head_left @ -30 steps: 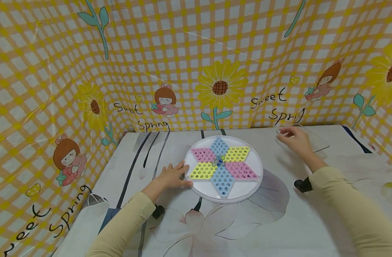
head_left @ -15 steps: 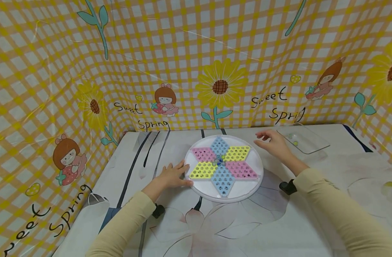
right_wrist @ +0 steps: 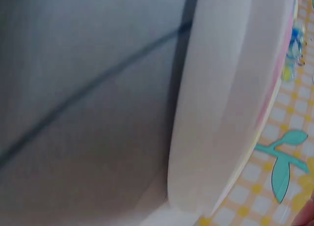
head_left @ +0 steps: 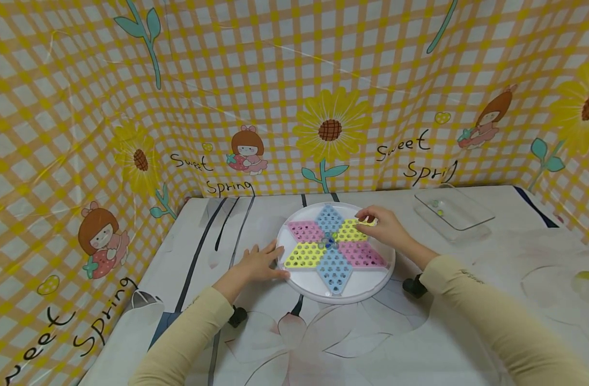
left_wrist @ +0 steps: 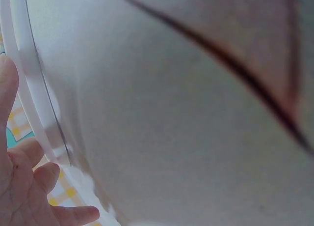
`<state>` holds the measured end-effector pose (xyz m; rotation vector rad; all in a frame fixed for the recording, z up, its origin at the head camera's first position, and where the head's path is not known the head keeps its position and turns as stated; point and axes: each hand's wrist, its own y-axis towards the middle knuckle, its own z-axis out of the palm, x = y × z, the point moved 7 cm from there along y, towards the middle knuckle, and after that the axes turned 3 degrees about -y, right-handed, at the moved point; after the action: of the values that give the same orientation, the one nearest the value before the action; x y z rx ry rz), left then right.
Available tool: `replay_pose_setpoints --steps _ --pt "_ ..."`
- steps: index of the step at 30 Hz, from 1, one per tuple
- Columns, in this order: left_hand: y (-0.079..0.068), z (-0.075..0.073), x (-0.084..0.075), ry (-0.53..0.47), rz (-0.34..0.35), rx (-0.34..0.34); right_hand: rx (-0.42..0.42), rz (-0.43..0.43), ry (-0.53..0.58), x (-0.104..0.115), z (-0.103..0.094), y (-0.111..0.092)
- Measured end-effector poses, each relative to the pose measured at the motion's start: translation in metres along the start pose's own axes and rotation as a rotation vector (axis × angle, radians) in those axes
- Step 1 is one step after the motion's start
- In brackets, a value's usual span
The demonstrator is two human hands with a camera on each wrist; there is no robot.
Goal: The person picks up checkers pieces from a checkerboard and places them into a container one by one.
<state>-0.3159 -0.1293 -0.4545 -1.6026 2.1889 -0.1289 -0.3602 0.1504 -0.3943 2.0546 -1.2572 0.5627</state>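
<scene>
A round white Chinese checkers board [head_left: 372,279], with a star of pink, yellow and blue points full of holes, lies on the table. Several glass marbles [head_left: 330,241] sit bunched at the star's centre. My left hand [head_left: 256,265] rests at the board's left rim with its fingers spread; the left wrist view also shows its fingers [left_wrist: 46,177] by the rim. Over the upper right yellow point hovers my right hand [head_left: 383,229], fingers bent and thumb near the fingertips. Whether anything is between those tips is too small to see. The right wrist view mostly shows the board's side [right_wrist: 211,113].
A clear container [head_left: 473,217] holding a few marbles [head_left: 439,213] stands at the back right. At the left edge are a white object [head_left: 147,311] and something dark blue [head_left: 164,327]. A checked cloth [head_left: 285,69] hangs behind and at the sides.
My right hand has moved left from above the clear container to over the board's yellow point. My left hand stays at the rim.
</scene>
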Motion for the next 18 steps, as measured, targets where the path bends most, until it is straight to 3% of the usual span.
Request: replay_pose_setpoints --steps 3,11,18 --pt "0.0 0.0 0.0 -0.002 -0.001 0.0 0.038 -0.014 -0.01 0.004 0.008 0.001" --pt "-0.001 0.001 0.001 -0.002 0.002 -0.001 0.128 0.057 0.021 0.011 0.026 0.003" --pt "0.0 0.002 0.001 -0.004 0.004 -0.002 0.187 0.076 -0.024 0.011 0.04 0.003"
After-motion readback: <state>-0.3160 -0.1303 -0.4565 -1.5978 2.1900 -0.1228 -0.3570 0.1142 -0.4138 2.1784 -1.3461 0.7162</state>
